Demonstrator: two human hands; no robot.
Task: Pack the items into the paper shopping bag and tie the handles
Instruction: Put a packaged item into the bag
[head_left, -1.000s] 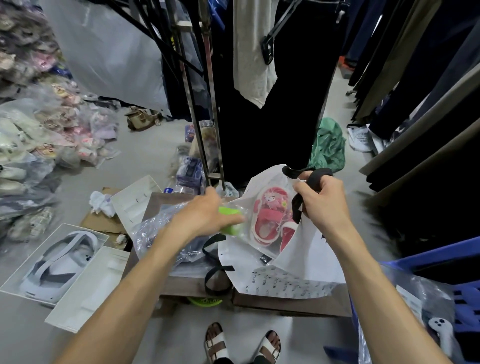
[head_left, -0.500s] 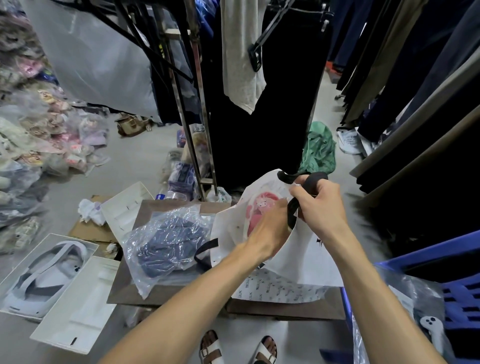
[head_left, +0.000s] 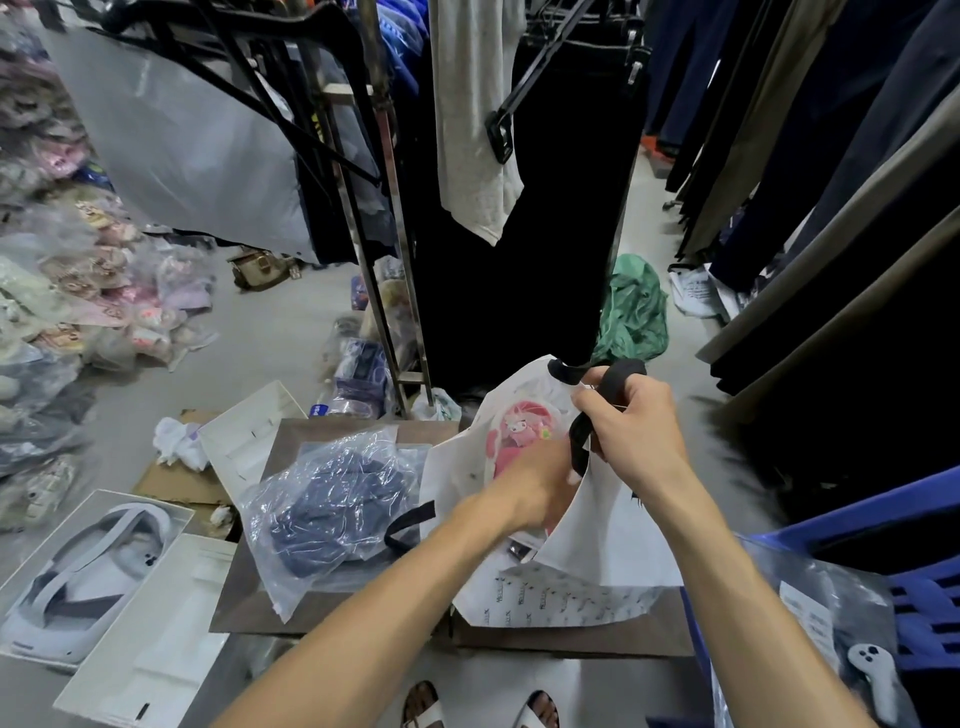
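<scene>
The right hand (head_left: 631, 434) grips the white paper shopping bag's (head_left: 618, 525) black strap handle (head_left: 597, 410), mouth tilted left. The left hand (head_left: 535, 488) reaches inside beside pink sandals (head_left: 514, 434); its fingers are hidden. Left of the bag lies a clear plastic packet of navy fabric (head_left: 332, 499). Bag print unreadable.

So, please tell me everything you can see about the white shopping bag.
The white shopping bag looks like paper, creased, with small dark printed marks on its lower panel. It stands tilted and open on a brown board, beside a clear plastic packet of dark blue clothing. It has black strap handles: the right hand grips one handle and lifts that side, and the other handle hangs loose at the left. The left hand reaches into the mouth, where pink sandals show.
</scene>
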